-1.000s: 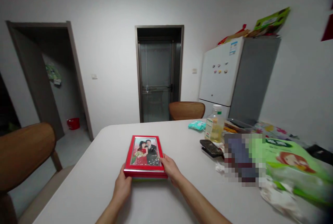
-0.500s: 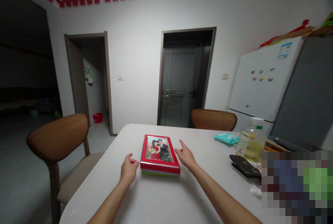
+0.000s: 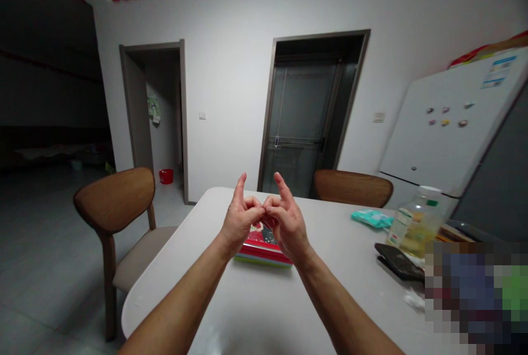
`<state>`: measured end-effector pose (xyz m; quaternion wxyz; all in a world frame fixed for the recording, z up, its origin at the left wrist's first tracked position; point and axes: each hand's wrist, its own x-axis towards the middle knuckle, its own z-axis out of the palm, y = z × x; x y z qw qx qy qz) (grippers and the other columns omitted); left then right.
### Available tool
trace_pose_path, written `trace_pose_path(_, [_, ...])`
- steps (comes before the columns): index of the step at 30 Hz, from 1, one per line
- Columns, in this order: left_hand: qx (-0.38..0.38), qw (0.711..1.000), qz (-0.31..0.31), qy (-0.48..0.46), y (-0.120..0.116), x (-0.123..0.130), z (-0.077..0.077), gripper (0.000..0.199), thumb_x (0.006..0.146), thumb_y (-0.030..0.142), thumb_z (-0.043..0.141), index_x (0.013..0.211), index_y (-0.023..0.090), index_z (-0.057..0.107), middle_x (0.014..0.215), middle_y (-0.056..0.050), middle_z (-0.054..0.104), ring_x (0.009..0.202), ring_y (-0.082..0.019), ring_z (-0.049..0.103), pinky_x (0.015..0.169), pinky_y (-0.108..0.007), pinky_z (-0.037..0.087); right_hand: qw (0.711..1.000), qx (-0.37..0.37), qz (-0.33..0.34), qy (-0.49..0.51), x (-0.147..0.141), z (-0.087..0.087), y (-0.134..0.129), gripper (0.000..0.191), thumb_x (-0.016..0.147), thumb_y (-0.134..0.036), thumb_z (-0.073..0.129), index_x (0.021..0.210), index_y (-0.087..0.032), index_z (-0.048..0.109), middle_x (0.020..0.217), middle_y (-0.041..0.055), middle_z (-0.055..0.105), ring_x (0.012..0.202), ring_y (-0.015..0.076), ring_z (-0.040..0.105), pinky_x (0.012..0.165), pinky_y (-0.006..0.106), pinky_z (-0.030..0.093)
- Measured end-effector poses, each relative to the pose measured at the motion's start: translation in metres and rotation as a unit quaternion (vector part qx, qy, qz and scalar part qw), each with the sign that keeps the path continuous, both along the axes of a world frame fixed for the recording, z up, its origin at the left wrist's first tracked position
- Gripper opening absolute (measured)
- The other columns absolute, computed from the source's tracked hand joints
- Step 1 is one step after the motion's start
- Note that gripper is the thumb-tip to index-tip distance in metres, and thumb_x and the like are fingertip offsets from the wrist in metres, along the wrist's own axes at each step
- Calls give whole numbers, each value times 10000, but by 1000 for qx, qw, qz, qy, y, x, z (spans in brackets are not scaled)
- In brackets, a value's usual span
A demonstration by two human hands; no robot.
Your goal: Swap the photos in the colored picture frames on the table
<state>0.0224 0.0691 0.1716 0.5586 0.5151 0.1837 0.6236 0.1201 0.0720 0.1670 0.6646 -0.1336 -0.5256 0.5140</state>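
Note:
In the middle of the view, my left hand and my right hand are raised above a stack of framed pictures or albums. On each, the index finger points up while the thumb and other fingers are curled in. Thumbs and curled fingertips meet between the hands, and I see nothing held. Below and behind them lies the red-framed couple photo, mostly covered by my hands. It tops the stack, with a green-edged piece at the bottom on the white table.
To the right on the table are a turquoise packet, a clear jar of yellowish liquid, a dark wallet-like item and crumpled tissue. Wooden chairs stand left and behind. A fridge is at right.
Both hands have lifted from beside the photo stack and come together above it, index fingers now pointing up. The view has shifted, so the room's contents sit farther right.

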Motion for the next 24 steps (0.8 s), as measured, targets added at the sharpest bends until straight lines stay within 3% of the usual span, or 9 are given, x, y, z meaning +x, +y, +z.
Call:
trace_pose_path(2, [-51,999,11,-1,6,-2,-7,646,538,255,703,1114,215,414,501,100,519,398,-49,424,434,-161,311,998,-56,-7,32,1,-9,7,403,647,-214,538,1047,-240,488,495,-87,482,390,50,369,390,178,285])
trace_pose_path(4, [-94,996,12,3,12,-5,-9,397,579,456,649,795,142,538,450,71,505,355,-37,399,379,-147,259,989,-138,-20,49,2,-16,14,197,687,-358,509,708,-170,567,470,-54,491,367,49,383,368,181,281])
trace_pose_path(7, [-138,990,-11,25,17,-8,-8,576,649,696,374,456,154,421,330,47,422,268,-32,316,314,-155,155,977,-212,8,19,3,-17,19,496,712,-532,413,388,-159,372,345,-47,396,277,32,276,307,173,181])
trace_pose_path(11, [-173,982,-40,58,17,-7,-4,665,673,742,189,393,167,373,278,45,375,223,-32,259,301,-167,127,973,-217,52,-53,0,-9,19,577,695,-644,319,361,-177,263,291,-70,282,246,28,177,294,173,100])
trace_pose_path(13, [-189,979,-40,68,16,-6,-7,677,681,739,160,389,166,371,272,47,365,221,-31,253,303,-166,129,971,-214,25,-106,-2,-10,20,583,697,-671,250,375,-185,237,302,-76,256,255,30,165,297,177,111])
trace_pose_path(15, [-207,975,-33,76,17,-5,-15,681,683,737,149,386,166,368,269,47,362,221,-29,249,304,-165,123,957,-194,-51,-208,-2,-18,25,572,721,-663,134,400,-196,213,328,-76,247,270,37,167,304,187,151])
trace_pose_path(19, [-256,963,4,86,21,-6,-51,669,665,744,200,383,161,363,271,50,364,220,-24,255,302,-158,109,838,-90,-268,-466,7,-54,45,536,784,-550,45,438,-207,267,394,-44,329,349,76,315,401,225,297])
trace_pose_path(21, [-292,951,31,92,24,-9,-77,648,658,735,268,386,156,376,265,48,369,214,-22,261,299,-152,108,799,-56,-307,-514,15,-75,52,461,762,-531,275,474,-190,390,487,-10,441,485,113,431,505,249,341])
trace_pose_path(24, [-346,931,67,90,26,-11,-118,571,672,663,401,452,138,444,297,33,430,219,-29,310,297,-142,161,762,-6,-319,-564,26,-100,54,208,563,-354,623,648,-178,550,716,26,544,726,175,474,653,286,340])
